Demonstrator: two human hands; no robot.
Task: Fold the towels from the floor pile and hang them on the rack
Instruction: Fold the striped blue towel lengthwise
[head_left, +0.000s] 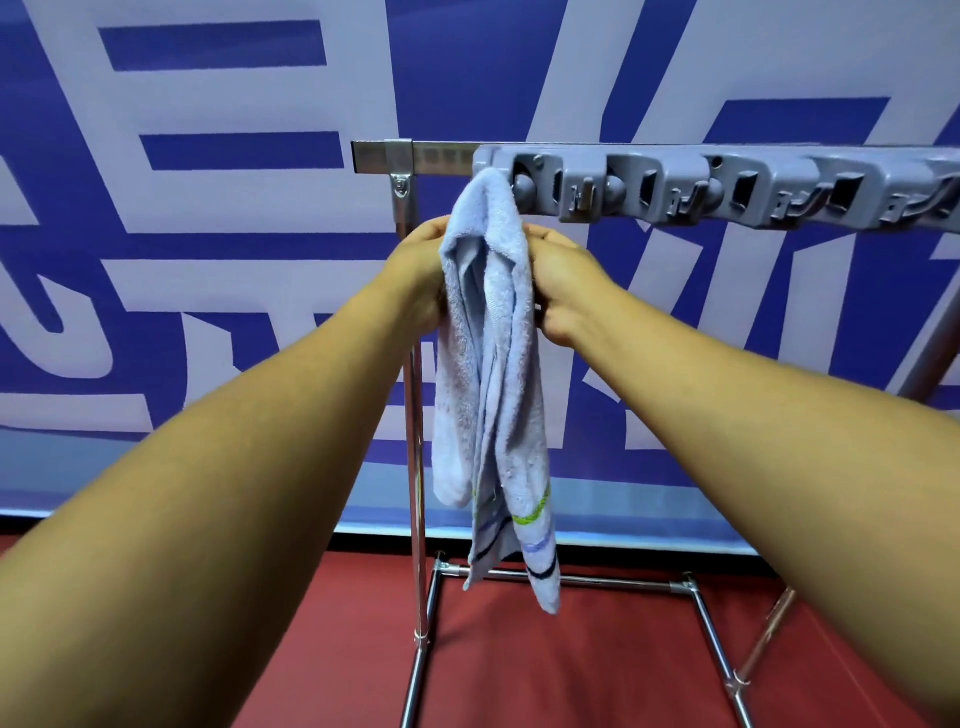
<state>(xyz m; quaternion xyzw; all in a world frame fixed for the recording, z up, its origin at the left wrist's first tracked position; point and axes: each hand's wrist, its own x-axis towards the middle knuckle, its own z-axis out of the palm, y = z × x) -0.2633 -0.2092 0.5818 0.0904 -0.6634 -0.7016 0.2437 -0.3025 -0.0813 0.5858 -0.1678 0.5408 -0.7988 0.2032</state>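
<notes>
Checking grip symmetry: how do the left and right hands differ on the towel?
The left hand grips the towel from its left side; the right hand grips its right side. The right hand's thumb shows curled below; the left hand's is hidden. Both hold it below the grey holder.

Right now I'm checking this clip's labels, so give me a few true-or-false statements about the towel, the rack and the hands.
1. The towel hangs from the leftmost holder of the grey hook strip. True.
2. Only one hand touches the towel. False: the left hand and right hand both grip it.
3. The towel is plain, without stripes. False: green and dark stripes cross its lower end.
4. The floor under the rack is red. True.
5. Other towels hang on the strip. False: its other holders are bare.
</notes>
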